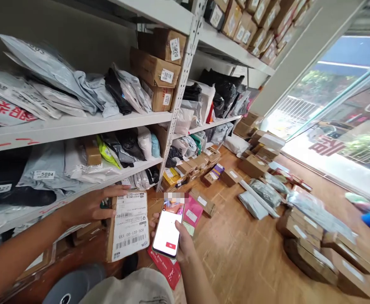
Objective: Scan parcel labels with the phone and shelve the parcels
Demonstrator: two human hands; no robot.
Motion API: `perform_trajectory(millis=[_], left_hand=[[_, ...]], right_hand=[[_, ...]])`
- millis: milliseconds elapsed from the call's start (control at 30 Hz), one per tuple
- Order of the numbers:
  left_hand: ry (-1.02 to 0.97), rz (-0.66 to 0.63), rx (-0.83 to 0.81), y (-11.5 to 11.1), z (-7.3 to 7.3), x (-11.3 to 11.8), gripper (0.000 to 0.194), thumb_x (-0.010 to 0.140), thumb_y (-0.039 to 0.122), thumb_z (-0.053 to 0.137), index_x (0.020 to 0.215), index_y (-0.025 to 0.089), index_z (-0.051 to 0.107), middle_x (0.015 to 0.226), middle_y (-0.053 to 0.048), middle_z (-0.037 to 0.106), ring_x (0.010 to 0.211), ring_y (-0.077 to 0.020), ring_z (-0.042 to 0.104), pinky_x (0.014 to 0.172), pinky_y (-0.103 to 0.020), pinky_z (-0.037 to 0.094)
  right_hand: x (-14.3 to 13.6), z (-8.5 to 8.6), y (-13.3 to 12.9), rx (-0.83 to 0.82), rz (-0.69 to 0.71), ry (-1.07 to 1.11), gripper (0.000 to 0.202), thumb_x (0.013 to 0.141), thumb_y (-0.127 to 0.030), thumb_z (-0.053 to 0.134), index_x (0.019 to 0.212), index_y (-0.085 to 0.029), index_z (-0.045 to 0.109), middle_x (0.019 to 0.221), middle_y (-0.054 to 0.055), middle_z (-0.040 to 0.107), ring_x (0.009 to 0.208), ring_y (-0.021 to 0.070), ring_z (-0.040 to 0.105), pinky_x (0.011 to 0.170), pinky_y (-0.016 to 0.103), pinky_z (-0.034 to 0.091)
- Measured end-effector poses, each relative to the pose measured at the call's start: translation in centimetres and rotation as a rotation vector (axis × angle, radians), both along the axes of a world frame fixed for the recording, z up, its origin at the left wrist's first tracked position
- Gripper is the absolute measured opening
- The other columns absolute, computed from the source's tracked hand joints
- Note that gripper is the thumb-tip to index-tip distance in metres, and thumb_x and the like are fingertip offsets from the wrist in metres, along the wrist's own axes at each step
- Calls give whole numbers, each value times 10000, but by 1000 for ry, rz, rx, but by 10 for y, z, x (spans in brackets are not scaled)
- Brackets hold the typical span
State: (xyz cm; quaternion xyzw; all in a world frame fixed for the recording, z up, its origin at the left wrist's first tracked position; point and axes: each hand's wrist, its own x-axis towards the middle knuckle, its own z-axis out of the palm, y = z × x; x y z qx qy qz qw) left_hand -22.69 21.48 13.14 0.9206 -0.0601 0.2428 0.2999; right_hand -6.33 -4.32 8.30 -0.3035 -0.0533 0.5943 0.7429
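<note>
— Nearest to the camera, at 6 o'clock, I see a grey cap (74, 289) and a beige cloth (134, 289), maybe the person's own clothes. Just above them are the two hands.

— What do the hands hold?

— Left hand (88, 207) holds a flat cardboard parcel (128, 226) by its upper left edge; the fingers are closed around it, thumb on top. Right hand (180, 240) holds a phone (168, 228), fingers wrapped around its lower side. Parcel and phone stand side by side, almost touching, low in the centre of the view.

— How far is the work, you think?

— I judge it is in the middle. Many parcels are already on the shelves (77, 124) at 9 to 12 o'clock, with number stickers. But many boxes and grey bags lie on the wooden floor (235, 253) from 1 to 4 o'clock, not yet placed. The parcel in hand is also not on a shelf.

— Can you read any writing?

— On the parcel's white shipping label (130, 223), upside down, I read something like "00-100-02Z" and barcodes; the small text is too fine. Shelf stickers show "5004", "5019", "5015" and perhaps "5020". One bag at 9 o'clock has big red Chinese characters. The phone screen is white with a red button; its top is blurred. Red characters are also on the window (327, 145) at 3 o'clock.
</note>
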Motion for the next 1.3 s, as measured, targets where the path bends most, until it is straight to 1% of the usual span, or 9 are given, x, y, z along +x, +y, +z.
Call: perform_trajectory(millis=[133, 333, 467, 600, 767, 900, 1033, 1167, 1300], left_hand=[[-47, -330, 180, -25, -13, 22, 446, 825, 83, 592, 1203, 321, 597, 1436, -30, 515, 1294, -240, 500, 1039, -375, 462], [-35, -337, 83, -64, -39, 37, 388, 832, 94, 568, 1016, 419, 673, 1403, 38, 534, 1347, -247, 435, 1083, -439, 419], [107, -48, -395, -84, -35, 37, 412, 895, 212, 490, 1257, 397, 560, 1517, -22, 391, 1420, -265, 310, 1130, -508, 316], [680, 62, -1109, -90, -18, 48, 517, 874, 544, 458, 1313, 276, 512, 1358, -128, 563, 1269, -288, 514, 939, -418, 493], [1083, 22, -1191, -118, -18, 71, 436, 507, 321, 828, 905, 205, 695, 905, -53, 747, 906, -262, 678, 742, -294, 511], [992, 129, -1317, -138, -27, 61, 343, 545, 355, 784, 836, 207, 677, 819, -30, 751, 854, -241, 686, 717, -276, 510], [627, 347, -1726, -141, -40, 37, 425, 595, 314, 800, 977, 191, 660, 882, -68, 759, 873, -261, 697, 739, -310, 544], [191, 585, -1987, -148, -59, 41, 532, 719, 101, 667, 1220, 243, 558, 912, -36, 758, 844, -246, 708, 833, -472, 558], [-59, 579, -2090, -157, -74, 64, 571, 786, 18, 535, 1296, 273, 514, 928, -31, 756, 814, -216, 710, 911, -588, 509]], right_hand=[[-10, -4, -12, -29, -45, -139, 623, 437, -232, 928, 1009, -168, 688, 985, 78, 782, 874, 251, 721, 829, 377, 544], [-22, -10, -35, -76, -37, -206, 586, 442, -252, 912, 966, -163, 665, 941, 93, 785, 886, 280, 718, 865, 452, 527], [-13, -17, -53, -116, -43, -240, 627, 475, -388, 884, 1016, -193, 636, 894, 50, 784, 843, 257, 720, 839, 429, 535], [15, -7, -60, -117, 152, -360, 648, 404, -231, 916, 995, -158, 660, 861, 43, 776, 799, 207, 707, 787, 330, 538], [45, 0, -47, -184, 440, -423, 698, 253, 61, 867, 896, -142, 688, 758, 13, 765, 631, 186, 683, 628, 296, 555], [60, -23, -55, -252, 237, -344, 614, 336, -207, 950, 868, -159, 647, 703, -9, 748, 517, 146, 646, 531, 257, 510], [63, -37, -87, -309, -59, -209, 556, 556, -521, 855, 903, -178, 589, 752, 32, 753, 698, 210, 730, 624, 312, 550], [38, -29, -108, -347, -150, -66, 584, 646, -633, 748, 961, -164, 604, 894, 108, 774, 853, 253, 741, 759, 386, 576], [-2, -21, -105, -347, -239, -45, 714, 645, -571, 785, 1185, -156, 573, 967, 134, 771, 845, 270, 739, 764, 403, 578]])
